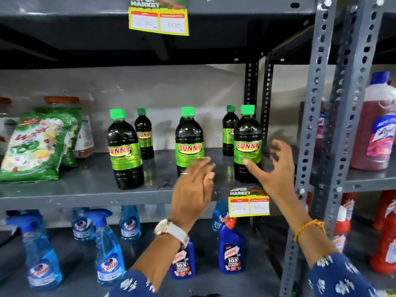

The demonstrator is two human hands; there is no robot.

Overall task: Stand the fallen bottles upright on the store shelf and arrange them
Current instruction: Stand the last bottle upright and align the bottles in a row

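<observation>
Several dark bottles with green caps and green SUNNY labels stand upright on the grey middle shelf [90, 185]. Front row: left bottle [125, 148], middle bottle [189, 138], right bottle [247, 142]. Two smaller-looking ones stand behind, the back left bottle [144, 133] and the back right bottle [228, 130]. My left hand [194, 189] is open in front of the middle bottle's base, holding nothing. My right hand [275, 168] is open with fingers spread just right of the right bottle, thumb near its label, gripping nothing.
Green detergent bags [38, 144] and jars sit at the shelf's left. A yellow price tag [248, 203] hangs on the shelf edge. Blue spray bottles [108, 247] and toilet cleaner bottles [231, 247] fill the lower shelf. Perforated steel uprights [310, 125] stand right; a pink cleaner bottle [377, 125] beyond.
</observation>
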